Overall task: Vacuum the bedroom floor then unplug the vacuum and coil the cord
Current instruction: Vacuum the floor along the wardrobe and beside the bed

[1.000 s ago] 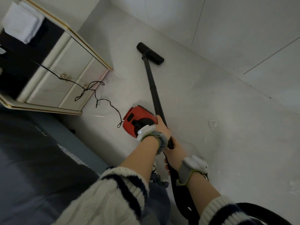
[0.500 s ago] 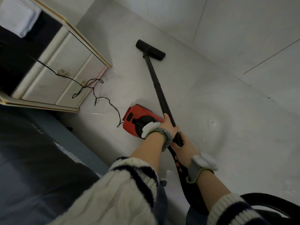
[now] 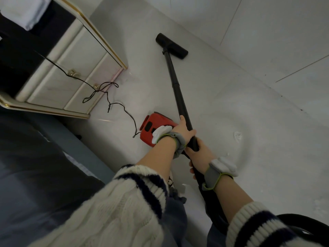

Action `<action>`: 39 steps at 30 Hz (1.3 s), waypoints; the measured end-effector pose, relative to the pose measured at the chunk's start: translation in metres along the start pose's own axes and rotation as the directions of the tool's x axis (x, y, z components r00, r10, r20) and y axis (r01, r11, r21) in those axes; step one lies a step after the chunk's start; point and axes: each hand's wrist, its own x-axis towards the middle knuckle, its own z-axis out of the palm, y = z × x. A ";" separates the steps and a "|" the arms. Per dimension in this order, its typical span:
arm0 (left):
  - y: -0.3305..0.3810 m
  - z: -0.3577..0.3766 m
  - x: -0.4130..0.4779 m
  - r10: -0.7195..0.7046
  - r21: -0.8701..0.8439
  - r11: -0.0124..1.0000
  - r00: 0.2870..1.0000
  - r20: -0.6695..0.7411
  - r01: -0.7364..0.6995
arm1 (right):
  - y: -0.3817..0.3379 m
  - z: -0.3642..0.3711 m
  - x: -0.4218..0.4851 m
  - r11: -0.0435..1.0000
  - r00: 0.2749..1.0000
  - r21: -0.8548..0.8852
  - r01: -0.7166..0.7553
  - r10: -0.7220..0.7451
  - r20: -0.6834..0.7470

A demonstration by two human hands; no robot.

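Left grip (image 3: 183, 130): fingers wrapped fully round the black wand (image 3: 175, 82), nothing else held. Right grip (image 3: 200, 155): just behind the left one and touching it, curled tight round the wand's lower end where the hose (image 3: 213, 202) starts.

Floor head (image 3: 171, 46) is at the far end of the wand, well ahead of both grips, on the pale floor (image 3: 249, 122).

Red vacuum body (image 3: 151, 124) sits just left of the left grip, partly hidden behind that wrist.

Black cord (image 3: 124, 107) leaves the body's left side and lies in loose tangles ahead-left of the grips. It then climbs across the drawer fronts of the cream nightstand (image 3: 71, 68). Plug end can't be seen.

Hose trails back under the right forearm. Bed (image 3: 35, 175) is left of and behind the grips.
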 end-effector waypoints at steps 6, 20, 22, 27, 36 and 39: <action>-0.009 -0.016 0.001 -0.013 -0.079 0.997 1.000 0.018 0.015 | -0.018 0.008 -0.007 0.996 0.993 0.052 -0.069 0.064 0.095; 0.023 0.011 -0.004 0.042 -0.241 0.968 0.989 -0.138 -0.075 | -0.028 -0.047 -0.028 0.992 0.976 -0.122 -0.003 0.029 0.215; 0.024 0.008 -0.004 0.056 -0.285 0.954 0.989 -0.138 -0.094 | -0.034 -0.054 -0.030 0.998 0.964 -0.068 -0.010 0.028 0.265; 0.035 0.009 -0.010 0.070 -0.376 0.919 0.986 -0.150 -0.123 | -0.041 -0.074 -0.030 0.994 0.919 0.066 -0.086 0.054 0.390; 0.039 0.008 -0.019 0.017 -0.242 0.969 0.994 -0.105 -0.042 | -0.028 -0.068 -0.025 0.978 0.955 0.200 -0.064 0.002 0.298; 0.041 0.019 -0.022 -0.036 -0.066 0.997 0.994 -0.105 0.029 | -0.015 -0.057 -0.027 0.986 0.982 0.154 0.065 -0.090 0.167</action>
